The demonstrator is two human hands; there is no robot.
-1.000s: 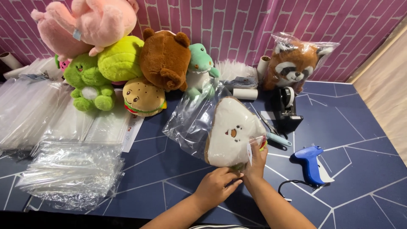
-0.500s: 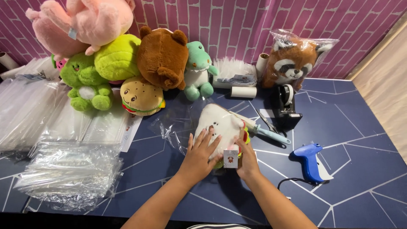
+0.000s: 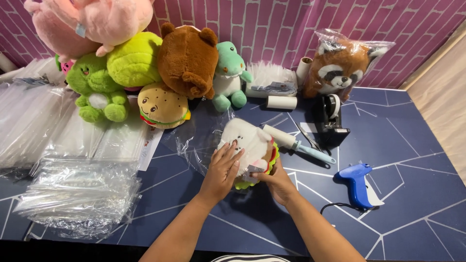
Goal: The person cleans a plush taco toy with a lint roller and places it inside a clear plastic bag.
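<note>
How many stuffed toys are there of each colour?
Pink toy: 1
Green: 3, a bear, a round one, a dinosaur
Brown bear: 1
Burger toy: 1
Bagged red panda: 1
White toy under both hands: 1
Total: 8
</note>
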